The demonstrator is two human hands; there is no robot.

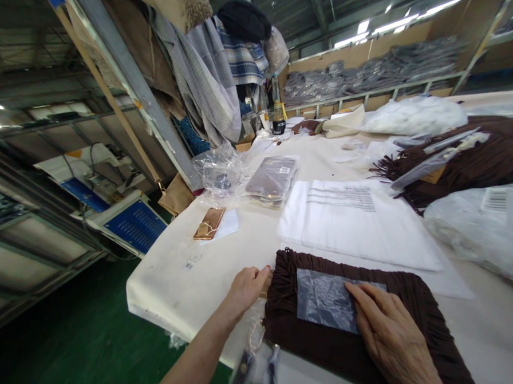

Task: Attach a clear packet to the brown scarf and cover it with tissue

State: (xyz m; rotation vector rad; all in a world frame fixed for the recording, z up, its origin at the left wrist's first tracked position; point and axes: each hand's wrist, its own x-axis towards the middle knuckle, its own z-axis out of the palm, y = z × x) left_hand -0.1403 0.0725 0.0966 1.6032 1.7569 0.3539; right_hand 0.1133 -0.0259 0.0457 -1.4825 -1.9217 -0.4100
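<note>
Rests the right hand (393,331) open, with fingers extended and gripping nothing, on a translucent plastic sheet (323,301) laid over the dark brown gathered bag (312,345). Curls the left hand (245,289) closed on the bag's left edge, with the exact grip partly hidden. Shows the bag lying on the white-covered table (161,279), with a chain (256,334) near its lower left corner and white printed sheets (349,237) just beyond.

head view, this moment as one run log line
left hand: at left edge of brown ruched item | right hand: on clear plastic | clear plastic: atop item
</note>
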